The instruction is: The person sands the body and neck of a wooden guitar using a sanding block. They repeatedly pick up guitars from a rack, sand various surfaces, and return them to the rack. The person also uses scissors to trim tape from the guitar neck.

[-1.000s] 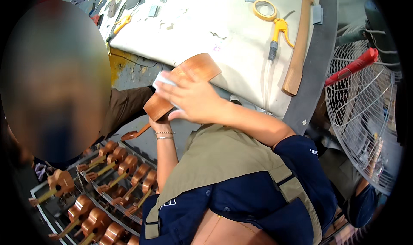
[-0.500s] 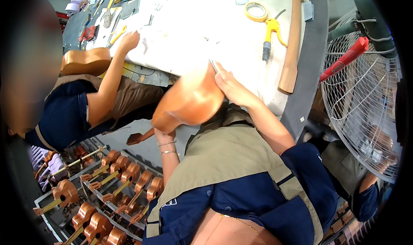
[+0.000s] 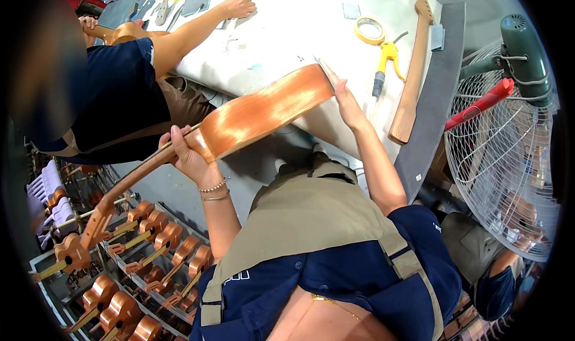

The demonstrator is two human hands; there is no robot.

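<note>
A small brown ukulele (image 3: 269,108) is tilted on its side in front of me, its neck slanting down to the left. My left hand (image 3: 190,156) is closed round the neck where it joins the body. At the body's far right end, my right hand (image 3: 348,104) lies with fingers stretched along a thin grey pad (image 3: 328,74), pressing it against the wood. Most of the pad is hidden by the hand and the ukulele, so its kind is hard to make out.
On the white table (image 3: 281,35) lie a roll of yellow tape (image 3: 369,30), a yellow air blow gun (image 3: 388,56) and a wooden neck (image 3: 413,71). A co-worker's arm (image 3: 197,38) reaches over from the left. Racked ukuleles (image 3: 154,224) stand lower left; a caged fan (image 3: 503,155) is right.
The ukulele has turned from its broad face to its side, and its neck has swung up into view at left. My left hand has risen with it. The co-worker's arm has reached further right.
</note>
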